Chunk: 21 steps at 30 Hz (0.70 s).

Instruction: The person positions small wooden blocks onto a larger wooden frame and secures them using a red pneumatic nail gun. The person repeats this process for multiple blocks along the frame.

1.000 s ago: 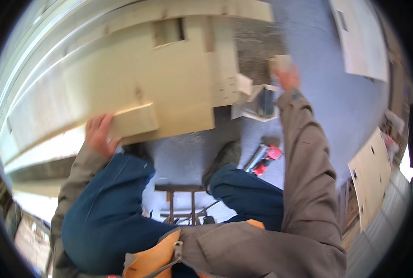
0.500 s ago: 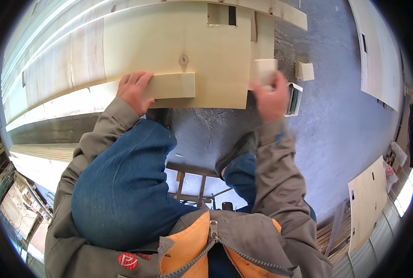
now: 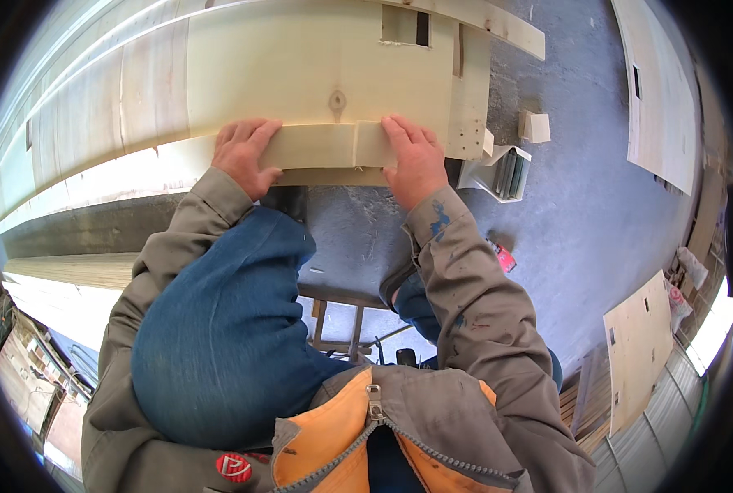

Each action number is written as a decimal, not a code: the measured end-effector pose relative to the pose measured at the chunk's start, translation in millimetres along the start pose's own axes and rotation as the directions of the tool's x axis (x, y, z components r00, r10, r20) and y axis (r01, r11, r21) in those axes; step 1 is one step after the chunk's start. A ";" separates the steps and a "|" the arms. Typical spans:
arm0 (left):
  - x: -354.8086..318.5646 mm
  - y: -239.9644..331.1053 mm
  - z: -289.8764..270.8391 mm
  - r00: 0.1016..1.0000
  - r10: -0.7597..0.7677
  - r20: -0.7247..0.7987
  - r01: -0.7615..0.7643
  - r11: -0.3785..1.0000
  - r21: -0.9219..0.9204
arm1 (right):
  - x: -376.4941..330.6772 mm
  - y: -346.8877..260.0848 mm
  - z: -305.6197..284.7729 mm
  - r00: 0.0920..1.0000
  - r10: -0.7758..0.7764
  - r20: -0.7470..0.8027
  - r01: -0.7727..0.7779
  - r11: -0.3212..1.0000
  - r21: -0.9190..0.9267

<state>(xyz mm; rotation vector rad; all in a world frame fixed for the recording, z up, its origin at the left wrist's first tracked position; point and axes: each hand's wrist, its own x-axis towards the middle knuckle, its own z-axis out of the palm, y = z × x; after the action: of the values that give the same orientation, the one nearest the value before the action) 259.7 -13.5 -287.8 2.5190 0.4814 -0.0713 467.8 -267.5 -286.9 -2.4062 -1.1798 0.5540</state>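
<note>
- In the upper middle of the frame, the left hand point(image 3: 247, 156) and the right hand point(image 3: 417, 160) are both pressing flat on a narrow wooden strip point(image 3: 325, 148) that is lying along the lower edge of a large pale plank panel point(image 3: 300, 74).
- The fingers of both hands are lying spread and extended over the strip, not clenched around anything; the thumbs are sitting at its lower edge, though whether they are hooking underneath I cannot tell.
- The strip is showing a thin seam near its middle, so it is looking like 2 short pieces butted end to end, 1 under each hand.
- To do this well, I judge both palms should be bearing down evenly and keeping the strip's lower edge flush with the panel's edge, with the seam staying closed.
- The panel is smooth, light softwood with 1 dark knot point(image 3: 337, 103) just above the strip and a rectangular cut-out point(image 3: 406, 26) near its top.
- At the right of the frame, a small wooden block point(image 3: 535, 127) and a white box point(image 3: 498, 171) are resting on the grey concrete floor point(image 3: 580, 238).
- Flat plywood sheets point(image 3: 638, 349) are leaning at the lower right.
</note>
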 end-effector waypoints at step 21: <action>6.5 9.1 -3.6 1.000 0.011 -0.005 -0.011 1.000 0.017 | -21.8 26.2 -9.5 0.994 0.109 -0.027 -0.100 0.969 0.228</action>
<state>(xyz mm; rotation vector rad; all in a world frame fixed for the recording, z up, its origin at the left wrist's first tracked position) 268.8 -16.5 -281.0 2.5394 0.4708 -0.0648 477.3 -301.6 -288.6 -2.2820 -0.9230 0.6350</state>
